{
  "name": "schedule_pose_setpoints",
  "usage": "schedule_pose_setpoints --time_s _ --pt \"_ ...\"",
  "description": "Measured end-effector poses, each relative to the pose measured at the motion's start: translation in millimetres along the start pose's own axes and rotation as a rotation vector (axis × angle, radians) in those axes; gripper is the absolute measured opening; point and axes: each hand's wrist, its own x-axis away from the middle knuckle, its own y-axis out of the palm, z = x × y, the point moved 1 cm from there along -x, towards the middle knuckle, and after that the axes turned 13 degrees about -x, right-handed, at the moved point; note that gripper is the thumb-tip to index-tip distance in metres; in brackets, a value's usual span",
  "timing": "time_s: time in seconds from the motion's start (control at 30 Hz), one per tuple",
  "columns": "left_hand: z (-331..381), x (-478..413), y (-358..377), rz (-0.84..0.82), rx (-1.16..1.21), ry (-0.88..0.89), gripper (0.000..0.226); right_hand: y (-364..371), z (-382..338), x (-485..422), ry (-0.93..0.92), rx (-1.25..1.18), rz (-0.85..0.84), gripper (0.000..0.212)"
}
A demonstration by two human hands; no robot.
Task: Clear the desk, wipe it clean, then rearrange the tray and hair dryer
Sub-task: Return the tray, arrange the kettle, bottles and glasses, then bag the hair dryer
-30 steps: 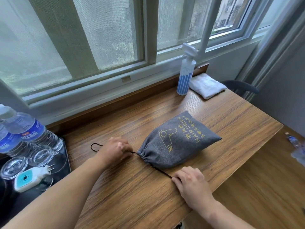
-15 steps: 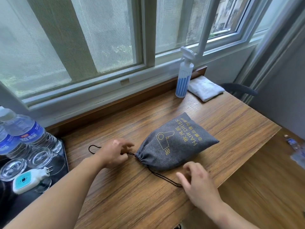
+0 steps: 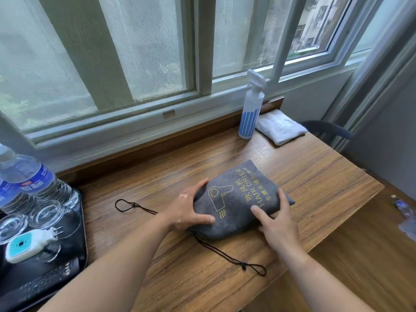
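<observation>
A grey drawstring bag marked HAIR DRIER in yellow lies on the wooden desk, right of centre. My left hand grips its gathered left end, fingers over the far side and thumb on the near side. At the bag's right end my right hand holds it, thumb on top and fingers curled round the edge. One black cord trails slack toward the front edge. The other cord loop lies to the left. The black tray sits at the desk's left end.
The tray carries water bottles, upturned glasses, a white plug and a remote. A spray bottle and folded white cloth stand at the back right. A dark chair is beyond the desk's right end.
Both hands let go of the drawstring cords and moved onto the bag, one at each end. The cords now lie slack on the desk.
</observation>
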Motion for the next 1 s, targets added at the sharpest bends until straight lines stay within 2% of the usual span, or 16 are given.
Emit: schedule_pose_setpoints --time_s 0.1,0.2,0.37,0.5,0.57,0.7,0.83,0.87,0.93,1.0 --pt "-0.9 5.0 9.7 0.014 -0.052 -0.001 0.125 -2.2 12.3 -32.5 0.047 -0.080 -0.018 0.079" --pt "-5.5 4.5 6.1 0.050 -0.077 -0.058 0.119 8.8 21.5 -33.3 0.073 -0.123 -0.055 0.061" --pt "-26.2 -3.9 -15.8 0.181 -0.136 -0.139 0.105 35.3 28.8 10.8 0.138 -0.248 -0.186 0.091" --pt "-50.0 -5.9 -32.4 0.340 -0.197 -0.258 0.099 42.8 11.3 46.0 0.221 -0.310 -0.426 0.081" --pt "-58.1 -3.6 -33.1 0.408 -0.217 -0.321 0.098 30.2 -5.5 51.9 0.147 -0.248 -0.474 0.060" --pt "-39.6 16.8 -19.2 0.577 -0.143 -0.384 0.081 -2.3 -36.9 32.6 -0.031 -0.110 -0.468 0.044" --pt "-15.2 43.1 10.3 0.720 0.048 -0.572 0.039 -11.1 -66.8 -15.2 -0.350 0.136 -0.387 0.024" --pt "-8.7 49.0 20.4 0.716 0.093 -0.621 0.030 -8.5 -77.1 -30.3 -0.434 0.200 -0.367 0.021" --pt "10.3 56.9 45.0 0.619 0.232 -0.700 0.027 4.3 -93.9 -61.9 -0.566 0.297 -0.445 0.021" --pt "28.6 58.7 72.4 0.527 0.468 -0.685 0.046 24.6 -101.4 -94.5 -0.661 0.438 -0.619 0.029"
